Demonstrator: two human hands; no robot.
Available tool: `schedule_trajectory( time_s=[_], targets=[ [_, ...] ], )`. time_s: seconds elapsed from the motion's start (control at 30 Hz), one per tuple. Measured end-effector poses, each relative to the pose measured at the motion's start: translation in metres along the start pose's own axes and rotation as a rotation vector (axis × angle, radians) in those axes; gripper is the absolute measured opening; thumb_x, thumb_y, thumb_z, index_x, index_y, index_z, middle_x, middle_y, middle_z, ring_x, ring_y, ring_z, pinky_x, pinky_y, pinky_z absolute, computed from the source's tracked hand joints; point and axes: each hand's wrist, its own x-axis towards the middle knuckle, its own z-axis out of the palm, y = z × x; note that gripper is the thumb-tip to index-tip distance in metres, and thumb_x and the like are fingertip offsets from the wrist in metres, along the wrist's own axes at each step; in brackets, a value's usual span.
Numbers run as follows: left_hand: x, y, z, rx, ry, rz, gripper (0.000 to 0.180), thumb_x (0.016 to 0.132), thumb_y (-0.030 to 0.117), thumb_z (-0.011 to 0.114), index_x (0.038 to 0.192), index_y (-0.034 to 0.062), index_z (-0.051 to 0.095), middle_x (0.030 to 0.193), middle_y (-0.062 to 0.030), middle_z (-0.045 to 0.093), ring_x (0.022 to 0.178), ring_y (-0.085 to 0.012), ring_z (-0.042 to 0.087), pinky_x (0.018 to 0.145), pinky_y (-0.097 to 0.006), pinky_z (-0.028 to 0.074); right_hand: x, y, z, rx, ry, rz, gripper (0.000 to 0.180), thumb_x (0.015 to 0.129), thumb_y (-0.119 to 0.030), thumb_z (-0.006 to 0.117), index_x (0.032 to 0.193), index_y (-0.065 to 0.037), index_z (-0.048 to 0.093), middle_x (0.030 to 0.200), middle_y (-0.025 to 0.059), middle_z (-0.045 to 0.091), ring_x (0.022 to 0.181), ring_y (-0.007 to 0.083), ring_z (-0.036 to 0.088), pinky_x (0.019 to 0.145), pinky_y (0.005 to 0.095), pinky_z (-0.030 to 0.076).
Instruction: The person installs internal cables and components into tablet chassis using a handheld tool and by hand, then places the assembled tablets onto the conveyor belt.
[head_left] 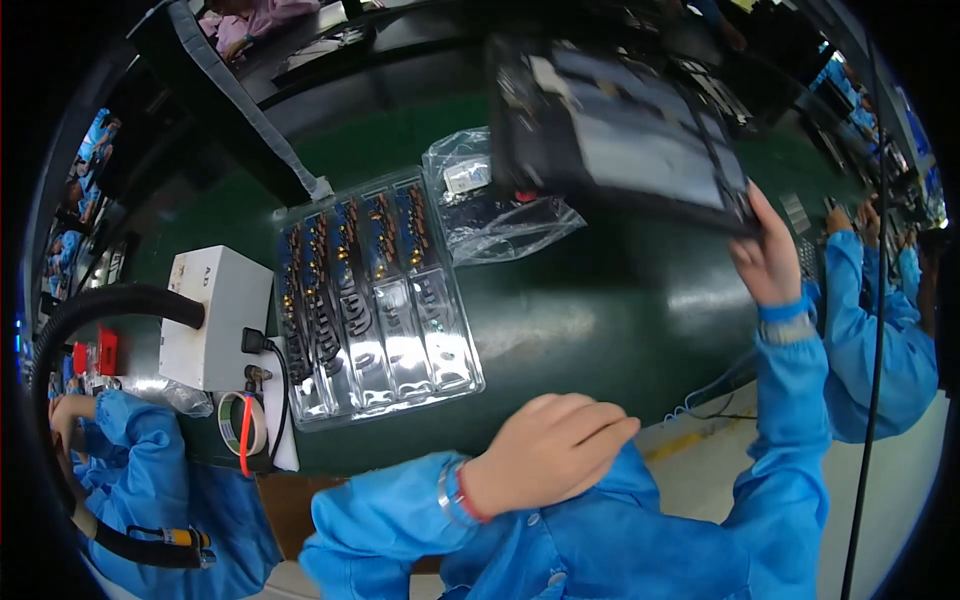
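My right hand (770,255) grips the near right corner of a flat dark device casing (640,155), like an opened tablet or laptop. It is held tilted above the far side of the bench and smeared by motion; large pale grey panels, perhaps batteries, show inside it. My left hand (552,447) is close to my chest, back of the hand up, fingers together and curled. Its palm is hidden, so I cannot see whether anything is in it. On the bench, a clear plastic tray (385,300) carries rows of small parts with gold and copper-coloured bits.
Beyond the tray lies a clear plastic bag (500,215) with dark contents. A white box (215,320) with a black hose (110,300) stands left, near a tape roll (240,425). A dark post (225,105) rises behind. Co-workers in blue sit at both sides.
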Motion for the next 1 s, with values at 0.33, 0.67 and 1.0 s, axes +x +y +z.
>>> schedule_trajectory(
  time_s=[0.33,0.67,1.0],
  targets=[
    [0.002,-0.042,0.062,-0.428,-0.377,-0.025,0.018,0.079,0.008,0.051,0.096,0.0025,0.055,0.082,-0.0105,0.053,0.076,-0.0264,0.054,0.069,-0.034,0.046,0.224,0.086,0.108,-0.117,0.12,0.168,0.011,0.083,-0.02,0.059,0.081,-0.017,0.049,0.06,-0.0052,0.035,0.039,0.0074,0.023,0.041,0.0231,0.022],
    [0.002,-0.049,0.057,-0.528,-0.426,-0.072,0.029,0.077,0.008,0.053,0.105,0.0014,0.05,0.098,-0.0108,0.048,0.09,-0.0249,0.051,0.081,-0.031,0.044,0.277,0.129,0.128,-0.409,0.031,0.14,0.028,0.082,-0.03,0.06,0.089,-0.007,0.048,0.058,-0.0005,0.033,0.047,0.0106,0.03,0.046,0.0268,0.03],
    [0.003,-0.047,0.058,-0.543,-0.372,-0.114,0.021,0.077,0.005,0.052,0.097,0.0015,0.054,0.098,-0.0108,0.051,0.087,-0.0258,0.054,0.077,-0.031,0.046,0.266,0.127,0.154,-0.554,0.07,0.21,0.02,0.076,-0.025,0.061,0.077,-0.007,0.053,0.053,-0.0013,0.034,0.046,0.0094,0.03,0.046,0.026,0.026]
  ],
)
